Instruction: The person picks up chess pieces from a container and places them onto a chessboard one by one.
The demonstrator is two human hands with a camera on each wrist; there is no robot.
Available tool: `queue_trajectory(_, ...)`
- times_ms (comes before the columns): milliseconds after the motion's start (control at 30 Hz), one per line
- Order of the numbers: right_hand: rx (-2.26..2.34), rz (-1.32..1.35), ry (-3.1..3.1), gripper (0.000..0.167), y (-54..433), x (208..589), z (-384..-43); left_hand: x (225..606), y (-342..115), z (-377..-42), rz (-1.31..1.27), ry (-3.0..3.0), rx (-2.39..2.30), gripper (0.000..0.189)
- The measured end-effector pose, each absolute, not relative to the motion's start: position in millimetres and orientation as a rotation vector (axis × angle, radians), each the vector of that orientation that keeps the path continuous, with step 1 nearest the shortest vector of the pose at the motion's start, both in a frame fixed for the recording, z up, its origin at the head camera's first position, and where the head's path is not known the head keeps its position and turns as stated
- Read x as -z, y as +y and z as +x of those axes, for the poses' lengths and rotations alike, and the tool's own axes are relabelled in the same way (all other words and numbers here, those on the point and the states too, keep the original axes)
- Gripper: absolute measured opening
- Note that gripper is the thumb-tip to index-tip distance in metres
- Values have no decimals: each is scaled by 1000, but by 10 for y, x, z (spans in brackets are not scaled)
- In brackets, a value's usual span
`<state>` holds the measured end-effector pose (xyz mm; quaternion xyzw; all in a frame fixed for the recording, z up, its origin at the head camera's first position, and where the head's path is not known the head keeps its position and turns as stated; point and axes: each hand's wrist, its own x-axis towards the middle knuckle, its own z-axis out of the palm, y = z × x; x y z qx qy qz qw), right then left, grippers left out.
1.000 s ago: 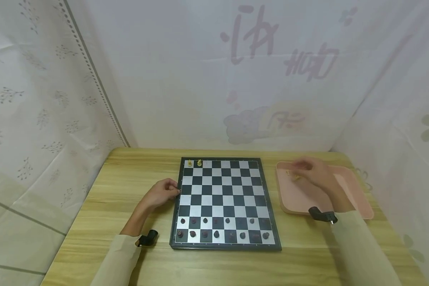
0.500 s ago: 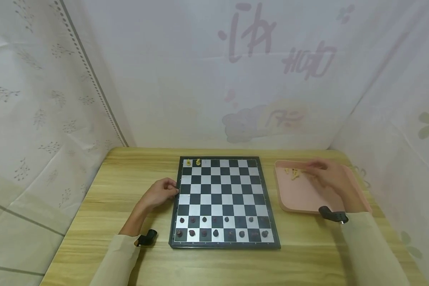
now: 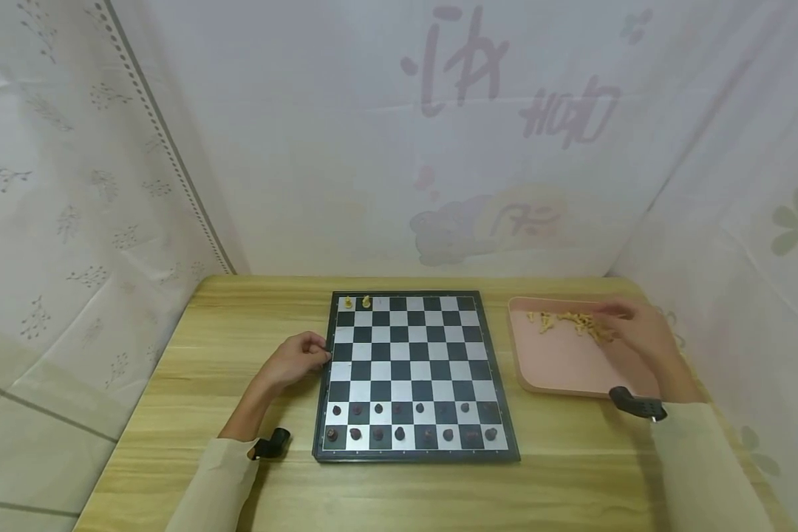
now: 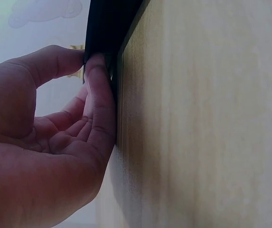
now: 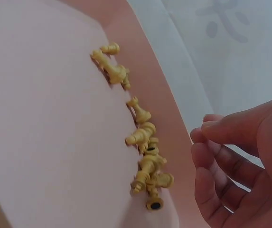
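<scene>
Two roles: left hand (image 3: 295,361) pinched chessboard (image 3: 408,352) edge, likely steadying it; right hand (image 3: 642,337), loosely curled, seemingly empty, hung by yellow pieces (image 5: 150,164).

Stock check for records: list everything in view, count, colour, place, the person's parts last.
Chessboard: one, black and white, on the table
Dark pieces: two rows, count unclear, dark, chessboard's near end
Pale pieces: two, yellowish, left end of chessboard's far row
Tray: one, pink, right of the chessboard
Loose pieces: several, yellowish, in the tray
Table: one, yellowish wood grain, under chessboard and tray
Cloth: count unclear, pale, printed, behind and beside the table
Wrist devices: two, black, one per wrist
Sleeves: two, beige, one per forearm
Left hand: one, gripping the chessboard's left edge
Right hand: one, at the tray's far right
</scene>
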<state>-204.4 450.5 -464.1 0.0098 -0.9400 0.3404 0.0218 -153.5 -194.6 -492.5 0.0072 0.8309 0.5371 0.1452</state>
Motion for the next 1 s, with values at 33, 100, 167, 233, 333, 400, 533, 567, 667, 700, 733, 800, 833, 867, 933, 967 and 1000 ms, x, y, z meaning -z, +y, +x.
queue_trajectory(33, -1042, 34, -2911, 38, 4520, 4634, -2037, 4928, -1947, -1538, 17, 2392, -1548, 24)
queue_trajectory(100, -1018, 23, -2923, 39, 4546, 4630, -2025, 4934, -1952, -1543, 13, 2387, -1551, 23)
queue_trajectory(167, -1006, 5, -2942, 39, 4576, 4633, -2016, 4941, -1956, -1546, 9, 2383, -1553, 23)
queue_trajectory(233, -990, -14, -2961, 41, 4600, 4639, -2007, 4940, -1957, -1544, 6, 2380, -1552, 23)
queue_trajectory(333, -1001, -35, -2971, 41, 4623, 4653, -2000, 4928, -1957, -1536, 18, 2380, -1551, 24)
queue_trajectory(400, -1002, -44, -2973, 40, 4632, 4666, -2002, 4919, -1955, -1528, 24, 2381, -1552, 26)
queue_trajectory(533, -1020, -55, -2979, 38, 4642, 4705, -2019, 4913, -1953, -1527, 24, 2380, -1560, 26)
queue_trajectory(567, -1028, -60, -2979, 38, 4643, 4715, -2024, 4915, -1953, -1528, 23, 2380, -1558, 26)
queue_trajectory(667, -1065, -51, -2968, 37, 4651, 4743, -2038, 4931, -1954, -1541, 18, 2381, -1551, 25)
queue_trajectory(700, -1076, -46, -2962, 37, 4652, 4749, -2041, 4936, -1956, -1545, 17, 2382, -1548, 24)
queue_trajectory(733, -1085, -44, -2955, 37, 4650, 4753, -2042, 4940, -1957, -1547, 16, 2384, -1546, 24)
queue_trajectory(800, -1092, -40, -2949, 37, 4643, 4758, -2044, 4954, -1959, -1552, 7, 2387, -1542, 23)
queue_trajectory(833, -1084, -37, -2948, 37, 4639, 4761, -2045, 4959, -1962, -1554, 7, 2389, -1539, 24)
queue_trajectory(867, -1079, -38, -2948, 37, 4634, 4762, -2047, 4964, -1964, -1555, -1, 2387, -1540, 23)
queue_trajectory(933, -1067, -35, -2953, 37, 4622, 4767, -2055, 4969, -1967, -1557, -6, 2388, -1539, 23)
queue_trajectory(967, -1047, -22, -2957, 36, 4619, 4772, -2061, 4971, -1968, -1558, -9, 2388, -1539, 23)
queue_trajectory(1000, -1040, -13, -2957, 36, 4613, 4775, -2068, 4972, -1970, -1557, -7, 2388, -1538, 23)
